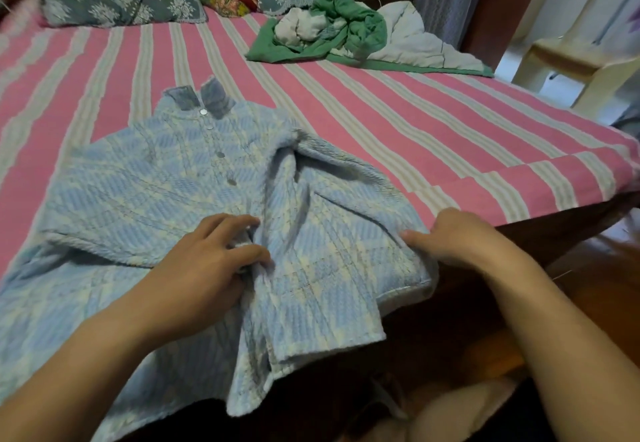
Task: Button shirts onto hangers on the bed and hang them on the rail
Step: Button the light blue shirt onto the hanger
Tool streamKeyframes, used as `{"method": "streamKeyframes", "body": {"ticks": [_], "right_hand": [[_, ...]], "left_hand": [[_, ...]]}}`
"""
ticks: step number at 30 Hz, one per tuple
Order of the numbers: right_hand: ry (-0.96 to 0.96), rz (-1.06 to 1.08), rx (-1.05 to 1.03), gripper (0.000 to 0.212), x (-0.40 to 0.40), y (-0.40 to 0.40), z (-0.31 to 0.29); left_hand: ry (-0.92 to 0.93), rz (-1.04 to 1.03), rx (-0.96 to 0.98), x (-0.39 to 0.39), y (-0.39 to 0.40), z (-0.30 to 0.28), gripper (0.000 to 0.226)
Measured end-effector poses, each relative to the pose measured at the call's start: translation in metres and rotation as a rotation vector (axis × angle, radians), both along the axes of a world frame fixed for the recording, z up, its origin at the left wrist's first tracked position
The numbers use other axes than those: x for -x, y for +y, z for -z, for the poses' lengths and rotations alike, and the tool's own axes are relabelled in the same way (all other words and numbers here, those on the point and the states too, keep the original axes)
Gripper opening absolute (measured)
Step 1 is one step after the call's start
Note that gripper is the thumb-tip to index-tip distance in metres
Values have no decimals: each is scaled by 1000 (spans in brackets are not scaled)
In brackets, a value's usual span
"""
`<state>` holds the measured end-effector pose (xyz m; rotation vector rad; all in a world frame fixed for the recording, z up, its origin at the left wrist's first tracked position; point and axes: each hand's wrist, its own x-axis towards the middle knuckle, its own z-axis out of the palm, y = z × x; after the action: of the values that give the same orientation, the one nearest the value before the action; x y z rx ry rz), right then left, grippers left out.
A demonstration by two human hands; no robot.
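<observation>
A pale blue checked shirt point(166, 206) lies face up on the bed point(450, 136), filling the lower left and centre of the frame, its collar toward the pillows point(121, 1) and its hem hanging over the near edge. Four buttons show down the upper placket and seem done up; lower down the front gapes into a fold. The left hand point(211, 261) is at that fold in the lower centre, thumb and fingers curled and pinching the placket edge. The right hand point(457, 237), lower right of centre, holds the shirt's right side edge, fingers curled under the cloth and the thumb lying on top. No hanger is visible; whether one sits inside the shirt I cannot tell. The cloth looks thick, soft and textured, something like a quilted weave, so I judge it light to moderate in weight, limp, and not slippery: it will bunch and sag rather than hold a shape. The placket edges beside each buttonhole look like the best places to take hold for buttoning, and the shoulders or collar for lifting. A green garment heap point(339, 29) lies in the upper right of the frame.
</observation>
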<state>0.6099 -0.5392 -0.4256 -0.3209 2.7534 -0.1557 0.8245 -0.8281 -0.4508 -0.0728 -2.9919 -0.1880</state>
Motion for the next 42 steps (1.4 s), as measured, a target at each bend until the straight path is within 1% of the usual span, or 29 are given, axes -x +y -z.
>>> {"method": "streamKeyframes", "body": {"ticks": [2, 4, 5, 7, 8, 10, 12, 14, 16, 18, 20, 21, 22, 23, 25, 26, 27, 28, 29, 30, 32, 33, 34, 35, 36, 37, 39, 41, 42], "right_hand": [[-105, -26, 46, 54, -5, 1, 1], [-91, -31, 178, 41, -11, 1, -1], [-12, 0, 250, 34, -11, 2, -5], [231, 94, 355, 22, -3, 7, -19], [343, 123, 369, 18, 4, 8, -28], [528, 129, 291, 13, 23, 1, -47], [710, 81, 161, 13, 45, -16, -71], [879, 18, 119, 19, 62, -41, -104], [1076, -47, 154, 22, 71, -70, -143], [1303, -111, 224, 22, 71, -99, -180], [1543, -222, 302, 18, 51, -132, -205], [1664, -359, 370, 18, 33, -148, -209], [1753, -556, 455, 19, 11, -163, -203], [1789, -797, 528, 19, -15, -177, -187], [1712, -1258, 612, 15, -71, -193, -134], [1616, -1438, 625, 10, -94, -194, -103], [1500, -1545, 649, 9, -111, -193, -72], [1389, -1561, 676, 17, -120, -189, -46], [1263, -1515, 703, 24, -121, -187, -25], [1112, -1411, 721, 30, -116, -189, -10], [700, -1142, 703, 43, -103, -196, 5], [478, -989, 665, 52, -96, -196, 9], [287, -884, 586, 65, -93, -195, 10], [154, -852, 506, 79, -93, -193, 11], [118, -865, 409, 85, -94, -190, 13], [132, -895, 329, 80, -92, -188, 16], [185, -896, 328, 53, -83, -188, 13], [401, -777, 430, 42, -71, -186, -3], [529, -700, 451, 39, -62, -183, -10]], "left_hand": [[40, -40, -24, -1, -1, -3, 36], [60, -71, -65, -3, -4, -4, 32], [68, -73, -91, -3, -7, -4, 31], [98, -53, -142, -5, -11, -1, 31], [120, -39, -168, -5, -11, 1, 32], [151, -14, -218, -1, -6, 3, 34], [109, 32, -267, 6, 3, 3, 41], [42, 94, -326, 10, 9, -1, 54], [-28, 82, -503, 5, 6, -14, 57], [1, -2, -648, -7, -13, -25, 52], [93, -168, -717, -21, -36, -36, 45], [159, -274, -796, -27, -47, -42, 40], [238, -390, -927, -33, -57, -47, 36], [322, -509, -1095, -41, -68, -52, 32], [431, -715, -1428, -59, -89, -58, 21], [434, -787, -1527, -69, -97, -58, 18], [404, -848, -1562, -78, -103, -56, 18], [360, -909, -1557, -86, -108, -51, 21], [324, -951, -1540, -93, -111, -45, 26], [296, -975, -1524, -99, -114, -39, 33], [240, -1009, -1524, -108, -117, -32, 44], [221, -1013, -1526, -113, -118, -31, 42], [200, -1011, -1492, -119, -118, -30, 34], [165, -1008, -1434, -125, -117, -30, 25], [118, -1007, -1358, -129, -118, -28, 24], [78, -1010, -1294, -131, -120, -24, 28], [41, -1006, -1188, -132, -118, -20, 30], [91, -987, -1140, -129, -112, -22, 27], [138, -974, -1161, -126, -109, -23, 26]]}}
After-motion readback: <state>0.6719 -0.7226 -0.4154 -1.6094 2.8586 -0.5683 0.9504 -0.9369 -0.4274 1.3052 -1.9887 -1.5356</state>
